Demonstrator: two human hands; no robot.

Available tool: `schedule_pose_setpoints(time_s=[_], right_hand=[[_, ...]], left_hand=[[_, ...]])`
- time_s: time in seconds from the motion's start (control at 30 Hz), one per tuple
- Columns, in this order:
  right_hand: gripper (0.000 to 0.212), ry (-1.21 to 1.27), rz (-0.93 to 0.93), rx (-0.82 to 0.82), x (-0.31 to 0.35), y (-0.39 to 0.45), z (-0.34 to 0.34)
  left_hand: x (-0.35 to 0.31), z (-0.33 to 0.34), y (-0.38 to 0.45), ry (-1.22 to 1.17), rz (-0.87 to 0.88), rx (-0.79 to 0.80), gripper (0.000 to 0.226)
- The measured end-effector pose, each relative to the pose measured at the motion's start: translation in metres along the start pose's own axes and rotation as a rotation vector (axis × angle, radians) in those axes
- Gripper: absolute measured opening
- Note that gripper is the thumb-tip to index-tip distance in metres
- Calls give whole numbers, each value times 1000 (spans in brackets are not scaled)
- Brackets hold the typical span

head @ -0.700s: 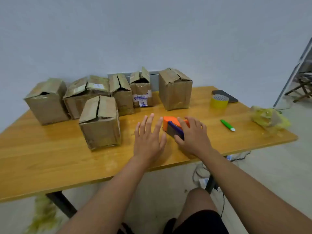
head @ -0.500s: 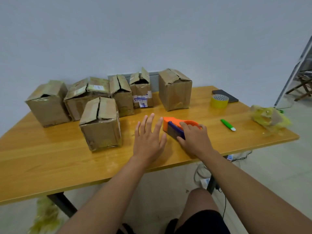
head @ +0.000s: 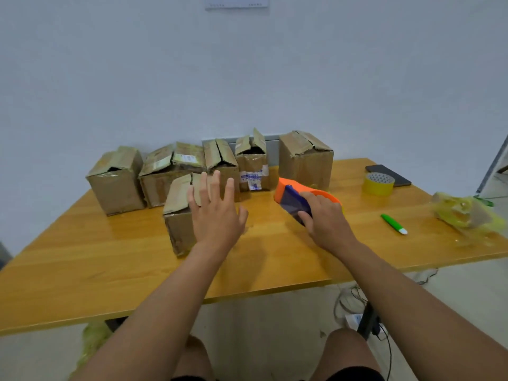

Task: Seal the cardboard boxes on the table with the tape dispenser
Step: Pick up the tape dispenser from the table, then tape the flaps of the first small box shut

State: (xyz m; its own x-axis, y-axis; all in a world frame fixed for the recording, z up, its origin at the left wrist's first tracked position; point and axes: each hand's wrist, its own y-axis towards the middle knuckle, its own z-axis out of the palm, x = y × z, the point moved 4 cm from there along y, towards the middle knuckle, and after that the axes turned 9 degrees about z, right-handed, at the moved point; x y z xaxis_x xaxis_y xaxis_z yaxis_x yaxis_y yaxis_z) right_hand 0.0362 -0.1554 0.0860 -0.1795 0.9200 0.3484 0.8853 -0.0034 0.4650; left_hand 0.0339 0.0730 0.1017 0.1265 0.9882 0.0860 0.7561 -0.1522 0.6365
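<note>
Along the back of the wooden counter [head: 82, 259] stands a row of cardboard boxes, from the leftmost box [head: 116, 182] to the tallest box [head: 306, 160] on the right, all with loose, unsealed flaps. In front of the row, nearer the person, sits the front box [head: 178, 215], its two top flaps split along the middle seam.

The left hand [head: 215, 215] is spread wide, fingers straight, held in front of this front box; I cannot tell whether it touches the cardboard. To do the step well, it should press both flaps down flat and hold the box so it does not slide.

To the right, the right hand [head: 324, 218] grips the orange and purple tape dispenser [head: 297, 198], which looks raised just off the counter. It should go to the box's near side and run along the seam under even pressure.

Further right lie a yellow tape roll [head: 379, 184] beside a dark phone [head: 384, 171], a green utility knife [head: 393, 224], and crumpled yellow tape waste [head: 464, 213].
</note>
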Motion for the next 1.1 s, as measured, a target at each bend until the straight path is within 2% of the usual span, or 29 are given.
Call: schedule_pose_setpoints(time_s=[0.07,0.17,0.27,0.4,0.53,0.7,0.83,0.97,1.1], right_hand=[[45,50,-20,-25,14,8,-5],[47,106,-54,-35,34,19,-7],[47,157,-73,-31,50,27,-7],[47,211,-104,-31,69,34,-11],[46,287,-123,-18,82,41,-21],[44,323,-153,14,98,56,-36],[43,366,-158,79,112,68,-43],[40,474,-116,193,123,82,-42],[39,563,-92,267,134,97,-35]], left_hand=[[21,-4,2,17,-87,62,68],[44,-2,-1,32,-188,235,80],[55,2,-9,12,-217,338,78],[67,0,-9,-72,-128,330,64],[80,-3,-8,-247,43,457,63],[104,-5,-2,-346,124,571,62],[114,-3,5,-437,121,586,60],[120,6,5,-533,141,519,57],[119,19,8,-480,166,461,76]])
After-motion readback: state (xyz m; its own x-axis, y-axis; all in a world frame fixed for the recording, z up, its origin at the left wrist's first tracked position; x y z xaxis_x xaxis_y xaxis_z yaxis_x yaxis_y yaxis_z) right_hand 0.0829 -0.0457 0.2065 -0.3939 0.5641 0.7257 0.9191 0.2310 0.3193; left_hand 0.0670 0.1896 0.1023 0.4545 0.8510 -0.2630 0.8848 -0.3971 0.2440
